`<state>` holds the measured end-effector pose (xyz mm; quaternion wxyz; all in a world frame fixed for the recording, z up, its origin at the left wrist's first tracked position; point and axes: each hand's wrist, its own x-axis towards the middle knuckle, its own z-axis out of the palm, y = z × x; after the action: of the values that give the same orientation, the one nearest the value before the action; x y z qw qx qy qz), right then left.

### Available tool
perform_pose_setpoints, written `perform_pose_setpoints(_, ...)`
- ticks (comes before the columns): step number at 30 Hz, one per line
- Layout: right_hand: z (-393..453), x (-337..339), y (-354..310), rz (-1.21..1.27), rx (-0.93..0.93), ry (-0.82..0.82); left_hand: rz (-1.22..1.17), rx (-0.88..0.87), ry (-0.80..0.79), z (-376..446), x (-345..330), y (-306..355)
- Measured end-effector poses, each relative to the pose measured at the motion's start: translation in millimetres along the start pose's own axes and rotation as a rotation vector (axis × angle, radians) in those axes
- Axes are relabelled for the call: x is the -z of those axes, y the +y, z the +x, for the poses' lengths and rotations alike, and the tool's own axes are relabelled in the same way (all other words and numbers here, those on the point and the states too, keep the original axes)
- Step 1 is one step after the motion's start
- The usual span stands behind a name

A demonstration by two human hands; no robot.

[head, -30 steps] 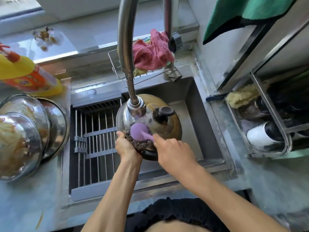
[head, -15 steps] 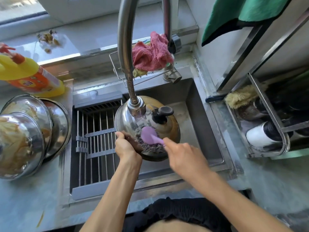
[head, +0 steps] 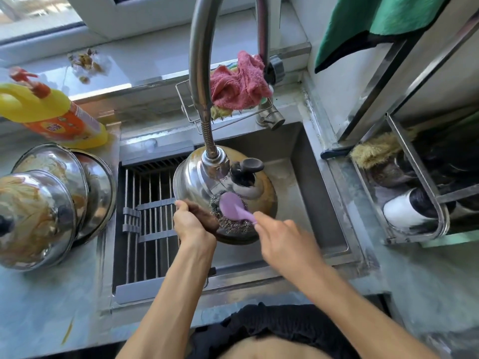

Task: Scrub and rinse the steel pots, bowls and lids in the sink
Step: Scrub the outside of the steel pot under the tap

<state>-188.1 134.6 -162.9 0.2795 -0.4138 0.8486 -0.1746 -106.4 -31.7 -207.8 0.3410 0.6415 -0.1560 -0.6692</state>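
I'm holding a steel pot lid (head: 197,177) with a black knob (head: 246,168) tilted over the sink (head: 321,203), right under the faucet head (head: 213,164). My left hand (head: 191,224) is gripping the lid's near-left rim, fingers curled round the edge. My right hand (head: 282,242) is pinching the handle of a purple scrubber (head: 233,206), pressing its steel-wool pad (head: 228,224) against the lid's lower part. Hands are near each other, not touching. A drain rack (head: 147,224) is sitting in the sink's left half. Dirty steel lids (head: 46,203) are stacked on the counter to the left, a yellow detergent bottle (head: 51,112) behind them. A pink rag (head: 238,81) is lying in the wire caddy behind the faucet.
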Motion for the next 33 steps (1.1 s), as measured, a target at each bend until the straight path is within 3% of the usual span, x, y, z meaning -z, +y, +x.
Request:
perform_pose_setpoints(4,10.6,12.2,25.7,-0.009,-0.225,0.073,-0.044,0.035,-0.009,0.7,9.1,0.8)
perform_pose_setpoints(7,-7.2,6.8,-7.0,-0.032,0.062,0.029,-0.049,0.039,-0.022,8.7,8.2,6.0)
perform_pose_setpoints(8,-7.3,11.0,-7.3,-0.056,0.091,0.029,-0.046,0.058,-0.042,11.4,8.2,8.6)
perform_pose_setpoints(11,9.9,22.7,18.8,-0.096,-0.117,0.060,0.051,0.086,-0.064,16.1,11.3,18.4)
perform_pose_setpoints(15,-14.9,1.1,-1.5,-0.125,0.133,-0.008,0.069,0.128,-0.061,17.6,16.2,25.7)
perform_pose_setpoints(19,4.1,20.0,28.8,-0.114,-0.133,0.079,0.039,0.160,-0.080,13.9,18.1,27.4)
perform_pose_setpoints(23,-13.6,9.7,-3.0,-0.137,0.091,0.000,-0.006,0.181,-0.073,9.2,18.5,27.9)
perform_pose_setpoints(27,2.9,25.2,25.3,-0.142,-0.185,0.075,0.017,0.204,-0.055,0.5,17.6,31.6)
perform_pose_setpoints(30,-13.9,10.9,-0.5,-0.161,0.014,-0.039,-0.001,0.211,-0.059,2.9,19.3,29.6)
perform_pose_setpoints(33,-3.3,22.5,21.0,-0.131,-0.153,0.036,-0.039,0.184,-0.047,5.9,23.6,27.6)
